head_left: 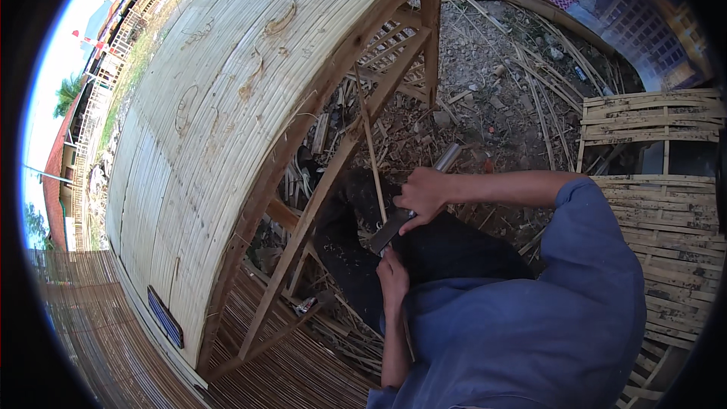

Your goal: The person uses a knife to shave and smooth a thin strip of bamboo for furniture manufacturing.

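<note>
My right hand (pixel 424 193) grips a big knife (pixel 390 231) near the middle. Its grey handle points up and to the right, and its blade slants down to the left. My left hand (pixel 394 273) sits just below the blade, closed on the lower end of a thin bamboo strip (pixel 369 136). The strip rises past the knife toward the wooden frame. Both hands are over my black trousers (pixel 454 250), and my blue shirt (pixel 530 326) fills the lower right.
A large curved top of bamboo slats (pixel 227 106) on a wooden frame (pixel 318 197) stands to my left. Bamboo scraps and gravel (pixel 500 83) cover the ground ahead. Woven bamboo panels (pixel 659 204) lie to the right, and a slat floor (pixel 98 318) at lower left.
</note>
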The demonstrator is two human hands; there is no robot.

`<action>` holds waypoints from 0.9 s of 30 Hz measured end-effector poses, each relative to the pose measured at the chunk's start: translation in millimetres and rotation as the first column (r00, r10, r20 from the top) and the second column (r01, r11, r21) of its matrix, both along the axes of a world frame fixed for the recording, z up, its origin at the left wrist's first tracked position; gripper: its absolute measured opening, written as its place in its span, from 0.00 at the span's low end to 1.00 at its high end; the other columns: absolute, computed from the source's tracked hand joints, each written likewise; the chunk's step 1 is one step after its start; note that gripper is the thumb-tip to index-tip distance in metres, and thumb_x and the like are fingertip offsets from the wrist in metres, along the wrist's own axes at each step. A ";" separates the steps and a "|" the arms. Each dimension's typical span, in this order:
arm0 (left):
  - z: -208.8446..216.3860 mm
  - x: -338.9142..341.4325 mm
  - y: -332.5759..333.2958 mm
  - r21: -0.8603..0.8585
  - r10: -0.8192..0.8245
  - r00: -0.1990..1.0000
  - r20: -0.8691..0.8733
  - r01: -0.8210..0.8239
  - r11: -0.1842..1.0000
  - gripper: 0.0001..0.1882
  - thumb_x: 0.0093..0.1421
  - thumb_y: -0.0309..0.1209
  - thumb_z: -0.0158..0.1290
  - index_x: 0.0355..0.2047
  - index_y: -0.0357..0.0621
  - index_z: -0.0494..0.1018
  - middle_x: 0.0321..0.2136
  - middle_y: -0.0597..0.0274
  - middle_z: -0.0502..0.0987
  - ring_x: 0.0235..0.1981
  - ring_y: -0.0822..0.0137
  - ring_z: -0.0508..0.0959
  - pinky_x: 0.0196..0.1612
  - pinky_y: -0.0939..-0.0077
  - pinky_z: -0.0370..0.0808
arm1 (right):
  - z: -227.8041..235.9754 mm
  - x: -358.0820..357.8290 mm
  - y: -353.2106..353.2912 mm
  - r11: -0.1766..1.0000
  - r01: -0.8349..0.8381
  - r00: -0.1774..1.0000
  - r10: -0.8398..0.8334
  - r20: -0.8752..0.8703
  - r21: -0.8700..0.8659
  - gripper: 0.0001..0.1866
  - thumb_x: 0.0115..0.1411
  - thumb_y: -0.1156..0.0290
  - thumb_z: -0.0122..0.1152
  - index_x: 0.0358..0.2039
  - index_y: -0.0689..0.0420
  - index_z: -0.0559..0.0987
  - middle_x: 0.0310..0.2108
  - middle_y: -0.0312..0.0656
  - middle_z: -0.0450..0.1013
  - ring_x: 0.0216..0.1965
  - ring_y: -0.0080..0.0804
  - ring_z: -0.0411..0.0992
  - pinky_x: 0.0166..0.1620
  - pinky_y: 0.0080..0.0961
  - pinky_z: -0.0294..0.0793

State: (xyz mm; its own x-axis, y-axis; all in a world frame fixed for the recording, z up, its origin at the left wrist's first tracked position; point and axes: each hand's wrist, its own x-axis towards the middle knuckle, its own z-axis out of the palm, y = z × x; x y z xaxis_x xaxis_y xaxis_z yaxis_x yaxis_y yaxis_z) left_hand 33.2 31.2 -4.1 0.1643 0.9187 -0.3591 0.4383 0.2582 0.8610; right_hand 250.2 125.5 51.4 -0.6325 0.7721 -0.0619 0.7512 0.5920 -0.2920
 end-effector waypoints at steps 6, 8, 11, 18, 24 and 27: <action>9.6 6.6 6.8 0.039 0.032 0.997 -0.076 -0.029 0.999 0.28 0.68 0.41 0.30 0.18 0.31 0.63 0.10 0.53 0.61 0.14 0.63 0.61 0.21 0.62 0.59 | -1.5 20.5 46.0 0.958 0.280 0.957 -0.284 -0.066 -0.071 0.39 0.53 0.31 0.42 0.21 0.61 0.77 0.15 0.51 0.71 0.22 0.53 0.73 0.27 0.42 0.74; 12.2 7.0 11.0 0.016 -0.015 0.992 -0.124 0.017 1.000 0.29 0.68 0.48 0.29 0.18 0.38 0.61 0.12 0.66 0.60 0.16 0.75 0.61 0.19 0.73 0.59 | 1.2 16.0 56.4 0.861 0.434 0.871 -0.476 -0.119 -0.267 0.39 0.54 0.32 0.40 0.20 0.61 0.77 0.15 0.50 0.71 0.22 0.54 0.73 0.27 0.42 0.74; 12.0 9.2 9.9 0.060 0.019 0.993 -0.115 -0.012 0.998 0.26 0.68 0.41 0.31 0.22 0.29 0.64 0.12 0.46 0.65 0.14 0.56 0.63 0.22 0.61 0.60 | -7.4 1.0 22.3 0.981 0.170 0.981 -0.177 -0.078 -0.093 0.36 0.53 0.32 0.44 0.19 0.58 0.75 0.11 0.50 0.69 0.21 0.54 0.72 0.25 0.40 0.73; 28.6 14.9 -3.1 0.037 -0.002 0.991 -0.136 0.007 0.999 0.29 0.68 0.47 0.31 0.19 0.36 0.62 0.13 0.64 0.60 0.18 0.73 0.61 0.21 0.71 0.60 | -9.0 47.6 67.6 0.864 0.502 0.838 -0.498 -0.221 -0.041 0.38 0.55 0.33 0.42 0.21 0.60 0.77 0.13 0.51 0.71 0.23 0.52 0.74 0.28 0.41 0.74; 8.0 9.6 7.2 0.022 0.015 0.998 -0.058 -0.014 1.000 0.25 0.68 0.40 0.32 0.26 0.28 0.67 0.13 0.48 0.66 0.15 0.62 0.66 0.21 0.60 0.60 | 13.6 10.7 20.7 0.999 0.043 0.999 -0.043 -0.009 0.011 0.37 0.55 0.34 0.44 0.21 0.61 0.76 0.13 0.52 0.69 0.21 0.54 0.73 0.25 0.40 0.73; 19.4 10.6 1.9 0.061 0.009 0.993 -0.121 -0.001 0.998 0.26 0.68 0.40 0.33 0.25 0.28 0.67 0.12 0.47 0.64 0.15 0.62 0.66 0.21 0.61 0.61 | 2.6 13.1 20.5 0.980 -0.188 0.982 0.184 0.049 0.073 0.37 0.53 0.32 0.45 0.20 0.60 0.76 0.13 0.51 0.69 0.20 0.53 0.73 0.24 0.41 0.72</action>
State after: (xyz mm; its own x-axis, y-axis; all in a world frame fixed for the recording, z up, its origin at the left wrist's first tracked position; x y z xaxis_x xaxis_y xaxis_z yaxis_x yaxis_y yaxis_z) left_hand 43.8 33.0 15.2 0.1182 0.9401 -0.3198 0.5389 0.2097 0.8158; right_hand 263.4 146.1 54.0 -0.7636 0.6447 -0.0366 0.6365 0.7419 -0.2107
